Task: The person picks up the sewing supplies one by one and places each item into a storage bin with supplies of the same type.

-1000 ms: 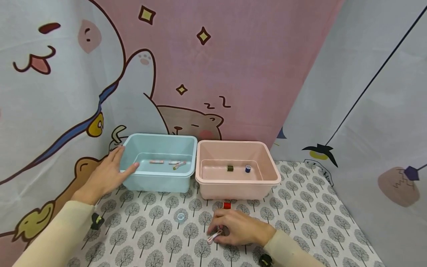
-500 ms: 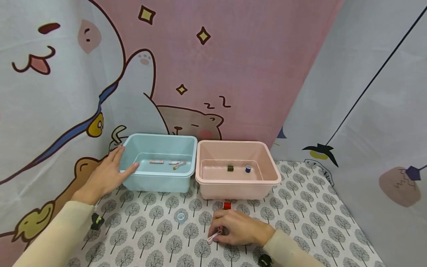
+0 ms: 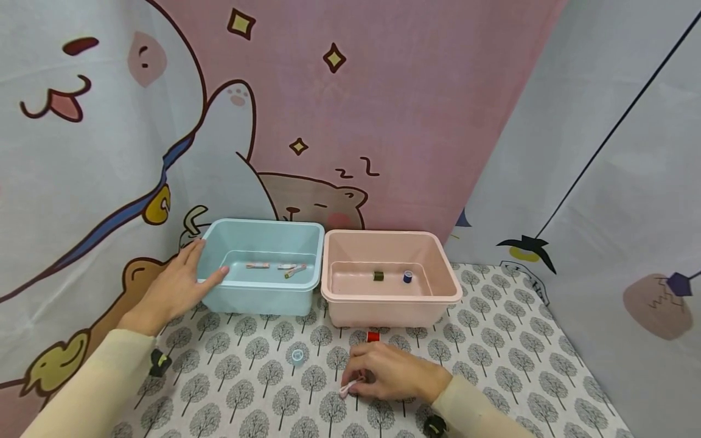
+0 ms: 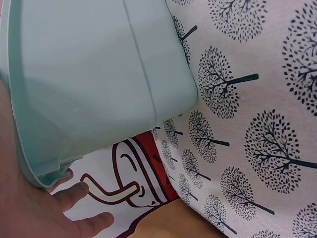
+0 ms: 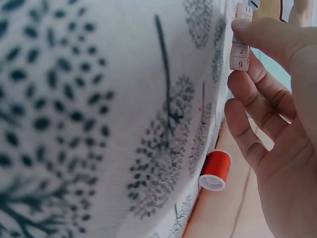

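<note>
Pinching folded measuring tape (image 5: pixel 239 61) in right hand (image 3: pixel 393 372), probably to stop unfolding; resting outspread left hand (image 3: pixel 171 293) against blue bin (image 3: pixel 263 300), likely for steadiness.

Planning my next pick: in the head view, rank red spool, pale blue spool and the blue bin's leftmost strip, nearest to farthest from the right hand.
1. Red spool, just beyond the right hand
2. Pale blue spool, left on the cloth
3. Leftmost strip, farther left inside the blue bin
</note>
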Demonstrator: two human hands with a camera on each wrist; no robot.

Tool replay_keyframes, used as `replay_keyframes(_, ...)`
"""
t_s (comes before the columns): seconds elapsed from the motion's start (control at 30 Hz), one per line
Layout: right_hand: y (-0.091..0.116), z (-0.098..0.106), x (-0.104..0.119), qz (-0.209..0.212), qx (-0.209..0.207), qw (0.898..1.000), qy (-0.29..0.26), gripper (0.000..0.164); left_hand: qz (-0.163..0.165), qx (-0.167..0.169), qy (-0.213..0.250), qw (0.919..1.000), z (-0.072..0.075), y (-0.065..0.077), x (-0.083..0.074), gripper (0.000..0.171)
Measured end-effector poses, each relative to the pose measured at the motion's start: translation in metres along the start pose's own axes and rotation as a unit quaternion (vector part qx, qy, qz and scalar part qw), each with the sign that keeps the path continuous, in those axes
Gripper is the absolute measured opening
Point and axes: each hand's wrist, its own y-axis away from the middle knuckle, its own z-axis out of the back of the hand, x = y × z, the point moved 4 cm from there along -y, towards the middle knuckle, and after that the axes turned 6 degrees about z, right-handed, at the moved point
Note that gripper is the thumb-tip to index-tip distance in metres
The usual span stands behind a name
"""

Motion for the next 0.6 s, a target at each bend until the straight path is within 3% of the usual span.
replay_keyframes(0.3,-0.004,0.013,0.003,0.023,-0.019,0.999,0.015,0.018,-0.003,0.0,0.004,1.0,0.0,0.0,0.0,0.115)
replay_keyframes(0.6,-0.018,0.035,0.012,0.037,-0.029,0.997,0.064,0.015,-0.005,0.001,0.007,1.0,0.001,0.001,-0.001,0.114)
